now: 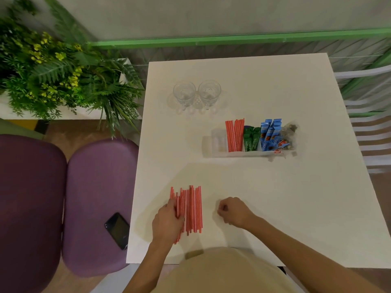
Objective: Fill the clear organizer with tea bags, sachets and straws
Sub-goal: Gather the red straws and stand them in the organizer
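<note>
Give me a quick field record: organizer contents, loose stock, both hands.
organizer: red straws, green sachets, blue sachets, tea bags, left to right; leftmost slot looks empty
loose straws: flat on table, near edge
left hand: on the loose straws, grip unclear
right hand: curled, holding nothing, beside the pile
also: two glasses; phone on purple chair

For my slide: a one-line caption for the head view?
Left hand rests on loose red straws on the white table, right hand curled empty, clear organizer partly filled.
</note>
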The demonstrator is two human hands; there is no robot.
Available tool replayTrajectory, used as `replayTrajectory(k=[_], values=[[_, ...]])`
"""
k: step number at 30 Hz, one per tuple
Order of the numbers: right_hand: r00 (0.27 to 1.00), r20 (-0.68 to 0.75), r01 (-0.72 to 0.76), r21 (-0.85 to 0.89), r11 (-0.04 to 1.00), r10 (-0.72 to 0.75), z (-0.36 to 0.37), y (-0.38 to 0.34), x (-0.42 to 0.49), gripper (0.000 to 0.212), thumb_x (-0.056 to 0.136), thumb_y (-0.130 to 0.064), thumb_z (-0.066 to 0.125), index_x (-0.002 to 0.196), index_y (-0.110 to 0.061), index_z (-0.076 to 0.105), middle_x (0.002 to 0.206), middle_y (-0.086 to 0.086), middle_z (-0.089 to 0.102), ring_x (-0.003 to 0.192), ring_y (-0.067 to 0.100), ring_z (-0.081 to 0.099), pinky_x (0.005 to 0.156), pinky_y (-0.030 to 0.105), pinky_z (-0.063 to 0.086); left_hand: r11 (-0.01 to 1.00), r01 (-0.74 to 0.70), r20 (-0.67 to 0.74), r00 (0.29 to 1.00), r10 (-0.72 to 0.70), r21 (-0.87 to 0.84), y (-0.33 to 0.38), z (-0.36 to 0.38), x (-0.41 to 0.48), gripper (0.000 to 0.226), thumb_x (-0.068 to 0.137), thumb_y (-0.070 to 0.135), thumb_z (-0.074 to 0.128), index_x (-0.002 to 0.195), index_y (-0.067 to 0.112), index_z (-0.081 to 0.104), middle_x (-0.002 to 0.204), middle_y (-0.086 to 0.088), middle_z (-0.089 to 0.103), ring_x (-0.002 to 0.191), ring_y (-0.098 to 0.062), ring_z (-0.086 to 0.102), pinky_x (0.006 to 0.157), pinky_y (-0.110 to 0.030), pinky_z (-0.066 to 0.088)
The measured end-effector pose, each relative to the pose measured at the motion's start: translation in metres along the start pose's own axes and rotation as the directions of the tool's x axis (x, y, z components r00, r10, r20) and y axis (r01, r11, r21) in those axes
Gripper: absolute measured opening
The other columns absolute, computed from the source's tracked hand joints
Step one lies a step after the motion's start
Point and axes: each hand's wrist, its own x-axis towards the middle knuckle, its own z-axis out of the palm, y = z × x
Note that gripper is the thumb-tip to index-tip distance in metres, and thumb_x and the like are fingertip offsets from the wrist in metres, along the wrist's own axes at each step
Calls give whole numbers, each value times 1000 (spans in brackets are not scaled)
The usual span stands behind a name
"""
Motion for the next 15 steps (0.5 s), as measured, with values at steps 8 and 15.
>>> replayTrajectory(k=[8, 15], values=[[999, 39, -9, 163, 987, 2, 1, 1, -2, 19, 93, -18, 54, 81, -7, 64, 68, 6, 66, 54, 15, 60, 56, 22, 49, 987, -5, 85, 996, 19, -158, -5, -2, -1, 6, 89, 15, 57, 87, 21, 58, 73, 4, 62, 62, -10, 59, 57, -27, 53], [996, 73, 12, 393, 919, -44, 1, -24, -9, 18, 92, -20, 55, 86, -9, 69, 70, 6, 71, 58, 16, 65, 53, 23, 45, 885, 118, 228, 974, -14, -450, 1, -11, -7, 22, 100, 17, 39, 101, 16, 62, 82, -7, 66, 65, -12, 55, 61, -23, 44]])
